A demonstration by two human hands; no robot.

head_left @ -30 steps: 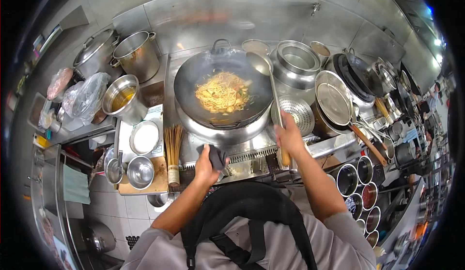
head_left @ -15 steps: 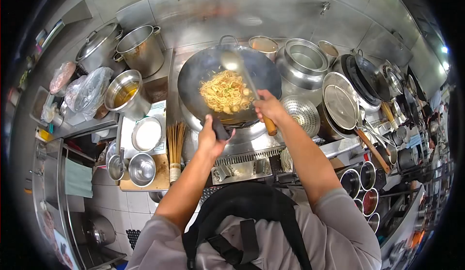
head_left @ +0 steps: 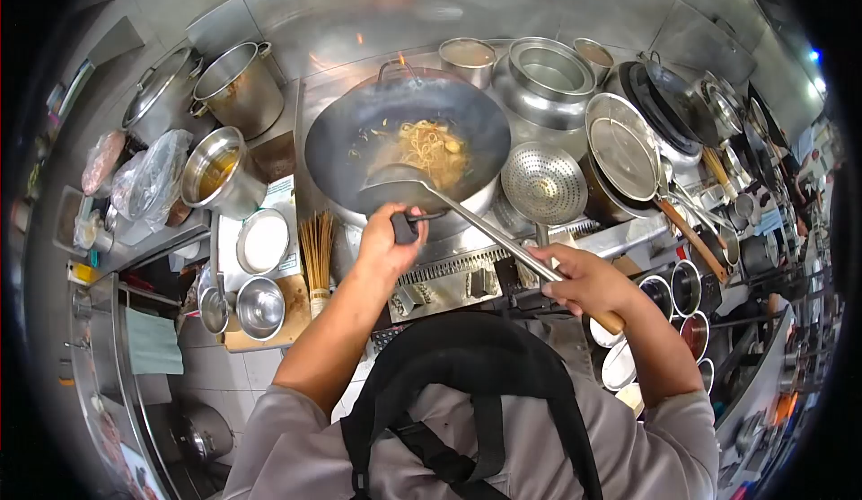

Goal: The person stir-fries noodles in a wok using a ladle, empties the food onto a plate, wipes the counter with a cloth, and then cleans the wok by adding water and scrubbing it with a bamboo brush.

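Note:
A large dark wok [head_left: 332, 154] sits over the stove with steam above it, tilted towards its far side. Noodles [head_left: 426, 148] with pale round pieces lie bunched inside, blurred by motion. My left hand [head_left: 381, 243] is closed around the wok's near handle, with a dark cloth [head_left: 404, 228] in the grip. My right hand [head_left: 584, 280] wraps round the wooden-ended handle of a long metal ladle [head_left: 489, 231]. The ladle's bowl is at the near-left inside of the wok, apart from the main heap of noodles.
Small flames [head_left: 403, 57] show behind the wok. A perforated strainer [head_left: 545, 181] and a mesh strainer [head_left: 621, 161] stand to the right. On the left are a bamboo brush [head_left: 318, 253], a steel bowl [head_left: 261, 310], a bowl of white contents [head_left: 263, 240] and a tall pot [head_left: 238, 92].
My right hand has drawn the ladle back towards me and to the right. Its bowl came from the wok's far side to the near side. The noodles shifted and flames appeared behind.

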